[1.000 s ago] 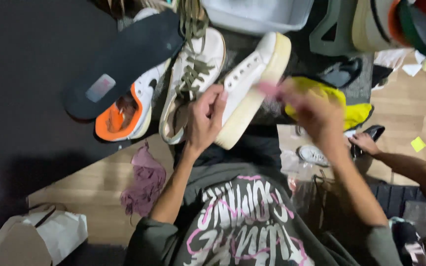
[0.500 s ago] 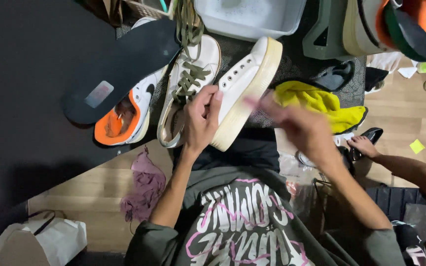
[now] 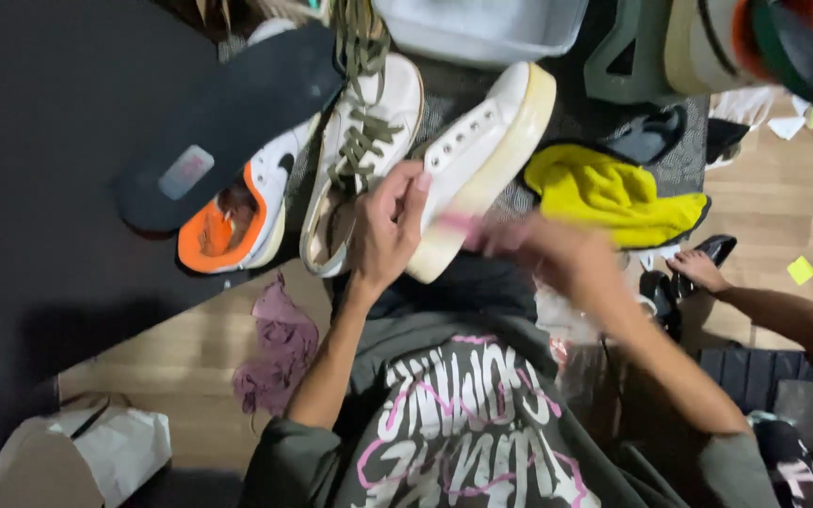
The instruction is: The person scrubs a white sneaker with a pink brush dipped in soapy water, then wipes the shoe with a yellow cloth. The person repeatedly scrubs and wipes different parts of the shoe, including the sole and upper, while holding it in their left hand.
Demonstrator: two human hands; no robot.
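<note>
The left hand (image 3: pixel 390 224) is curled around the heel end of a white sneaker (image 3: pixel 477 160), fingers wrapped over its side and thumb against the upper, holding it tilted on its edge with the cream sole turned to the right. The right hand (image 3: pixel 543 252) sits just beside the sole's lower end, blurred by motion; it seems to pinch something small and pink (image 3: pixel 454 224) against the rubber, though how tightly the fingers are closed cannot be told.

Left of the held shoe lies a second white sneaker (image 3: pixel 359 160) with olive laces, and beside that a white shoe with an orange lining (image 3: pixel 232 221), partly under a dark insole (image 3: pixel 228 122). A yellow cloth (image 3: pixel 613 193) lies to the right. Another person's hand (image 3: pixel 698 271) rests lower right, near a black shoe. A purple rag (image 3: pixel 279 343) lies on the wooden floor.
</note>
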